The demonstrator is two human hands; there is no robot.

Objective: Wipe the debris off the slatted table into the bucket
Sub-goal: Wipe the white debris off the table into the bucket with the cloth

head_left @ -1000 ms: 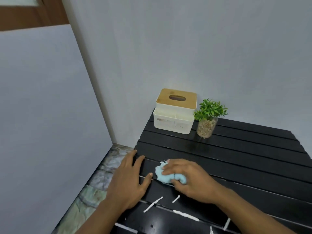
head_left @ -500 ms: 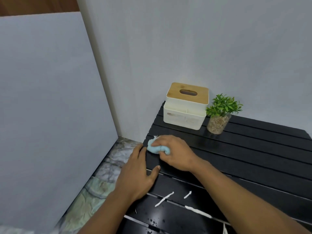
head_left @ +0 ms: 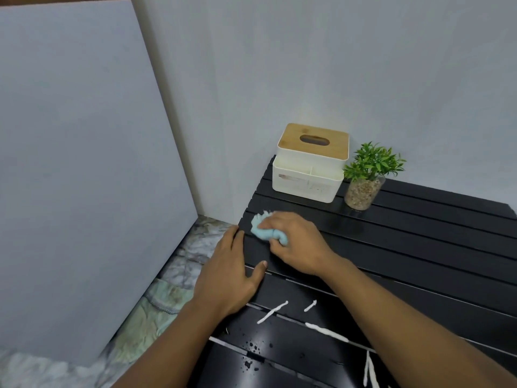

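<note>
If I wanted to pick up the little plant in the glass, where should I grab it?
Probably around the middle of the small clear glass pot filled with pebbles, coming from the right side, where the black slatted table is bare. The white tissue box with a wooden lid crowds its left, and the green leaves would bend.

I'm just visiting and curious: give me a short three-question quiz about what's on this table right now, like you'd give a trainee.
1. True or false: the right hand presses a light blue cloth against the black slatted table.
2. Which stands nearer the wall corner: the tissue box or the potted plant?
3. Multiple choice: the white debris strips lie (A) beyond the cloth by the box, (B) nearer the person than both hands, (C) inside the box.

Key: 1 true. 2 the tissue box. 3 B; the left hand rests flat at the table's edge, and the strips lie on the slats nearer the person.
</note>
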